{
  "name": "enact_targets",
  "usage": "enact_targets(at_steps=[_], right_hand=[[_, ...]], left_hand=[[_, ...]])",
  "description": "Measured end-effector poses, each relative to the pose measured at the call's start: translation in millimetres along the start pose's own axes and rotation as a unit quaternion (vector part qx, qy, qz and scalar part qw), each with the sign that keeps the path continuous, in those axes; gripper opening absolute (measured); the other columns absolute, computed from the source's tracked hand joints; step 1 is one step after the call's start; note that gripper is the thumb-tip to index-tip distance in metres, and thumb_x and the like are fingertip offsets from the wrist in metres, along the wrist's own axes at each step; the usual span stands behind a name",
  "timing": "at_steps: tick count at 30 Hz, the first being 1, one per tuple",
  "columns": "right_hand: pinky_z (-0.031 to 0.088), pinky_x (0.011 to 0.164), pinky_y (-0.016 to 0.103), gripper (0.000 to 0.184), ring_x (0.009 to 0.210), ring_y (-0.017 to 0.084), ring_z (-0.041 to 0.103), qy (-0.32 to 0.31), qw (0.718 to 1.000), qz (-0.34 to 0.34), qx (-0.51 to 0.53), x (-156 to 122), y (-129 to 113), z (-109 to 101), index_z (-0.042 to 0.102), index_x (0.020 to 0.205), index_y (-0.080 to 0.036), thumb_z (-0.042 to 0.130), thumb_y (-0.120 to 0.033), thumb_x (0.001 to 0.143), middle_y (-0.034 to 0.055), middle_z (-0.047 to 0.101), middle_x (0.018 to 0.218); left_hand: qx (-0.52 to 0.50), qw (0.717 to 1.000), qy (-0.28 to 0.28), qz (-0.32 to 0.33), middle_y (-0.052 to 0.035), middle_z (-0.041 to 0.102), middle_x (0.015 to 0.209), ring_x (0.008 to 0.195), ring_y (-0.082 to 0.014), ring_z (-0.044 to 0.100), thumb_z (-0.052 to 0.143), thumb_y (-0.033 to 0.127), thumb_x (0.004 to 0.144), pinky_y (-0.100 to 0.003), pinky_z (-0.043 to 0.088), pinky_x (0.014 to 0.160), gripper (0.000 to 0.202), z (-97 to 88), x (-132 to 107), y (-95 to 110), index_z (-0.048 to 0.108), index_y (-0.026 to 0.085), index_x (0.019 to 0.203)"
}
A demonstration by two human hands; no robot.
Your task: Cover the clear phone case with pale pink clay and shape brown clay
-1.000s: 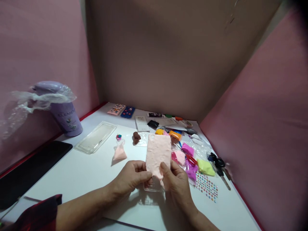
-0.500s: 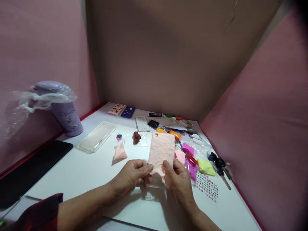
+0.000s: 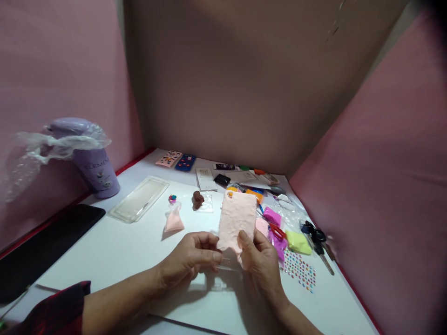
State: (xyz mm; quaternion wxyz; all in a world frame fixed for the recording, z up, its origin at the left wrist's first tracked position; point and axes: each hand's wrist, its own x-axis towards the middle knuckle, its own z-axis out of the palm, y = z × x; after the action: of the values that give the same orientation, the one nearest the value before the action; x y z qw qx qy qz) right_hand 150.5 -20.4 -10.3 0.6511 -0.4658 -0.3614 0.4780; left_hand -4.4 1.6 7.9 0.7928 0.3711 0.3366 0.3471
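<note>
Both my hands hold up a clear phone case covered with a bumpy layer of pale pink clay (image 3: 237, 218), tilted upright above the white table (image 3: 115, 251). My left hand (image 3: 190, 258) pinches its lower left edge with thumb and fingers. My right hand (image 3: 260, 260) grips the lower right edge, thumb pressed on the pink surface. The case's bare clear bottom shows between my hands. A small bag of peach clay (image 3: 173, 220) and a brown clay lump (image 3: 198, 199) lie just beyond.
A clear plastic tray (image 3: 139, 199) and a purple tumbler under a plastic bag (image 3: 92, 165) stand at the left, beside a black pad (image 3: 42, 249). Bags of coloured clay (image 3: 279, 228), scissors (image 3: 316, 239), a sticker sheet (image 3: 300, 272) and decorated phone cases (image 3: 176, 160) lie right and behind.
The pink-covered case has shifted slightly right and tipped more upright in my hands; my fingers have slid a little along its lower edge.
</note>
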Motion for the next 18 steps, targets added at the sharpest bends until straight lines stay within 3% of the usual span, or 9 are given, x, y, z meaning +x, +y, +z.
enact_targets(at_steps=[5, 14, 18], right_hand=[[0.045, 0.046, 0.027, 0.033, 0.05, 0.015, 0.054, -0.001, 1.0, 0.028, 0.012, -0.6, -0.7, -0.2, 0.066, 0.086, -0.018, 0.074, -0.044, 0.067, 0.0012, 0.064, 0.063], [0.039, 0.046, 0.024, 0.025, 0.049, 0.012, 0.049, -0.016, 0.999, 0.041, 0.032, -1.5, 0.4, -1.3, 0.061, 0.081, -0.019, 0.072, -0.04, 0.072, -0.0016, 0.06, 0.062], [0.039, 0.045, 0.025, 0.03, 0.049, 0.013, 0.049, -0.01, 0.999, 0.042, 0.012, -0.8, 0.9, -2.4, 0.062, 0.088, -0.019, 0.071, -0.044, 0.073, -0.0001, 0.061, 0.065]], left_hand=[[0.021, 1.0, 0.002, 0.012, -0.0062, 0.062, 0.064, 0.056, -0.0113, 0.053, 0.065, 0.034, 0.077, -0.025, 0.043, 0.06, 0.027, -1.8, -0.4, 0.4, 0.064, 0.01, 0.065], [0.015, 1.0, 0.021, 0.007, -0.0038, 0.062, 0.054, 0.05, -0.0113, 0.053, 0.077, 0.026, 0.063, -0.023, 0.042, 0.053, 0.02, 0.3, 2.1, 0.3, 0.063, 0.011, 0.061], [0.003, 1.0, 0.031, -0.004, -0.0039, 0.063, 0.057, 0.052, -0.0119, 0.055, 0.08, 0.018, 0.056, -0.023, 0.043, 0.053, 0.019, -0.5, 0.9, -0.9, 0.067, 0.01, 0.067]])
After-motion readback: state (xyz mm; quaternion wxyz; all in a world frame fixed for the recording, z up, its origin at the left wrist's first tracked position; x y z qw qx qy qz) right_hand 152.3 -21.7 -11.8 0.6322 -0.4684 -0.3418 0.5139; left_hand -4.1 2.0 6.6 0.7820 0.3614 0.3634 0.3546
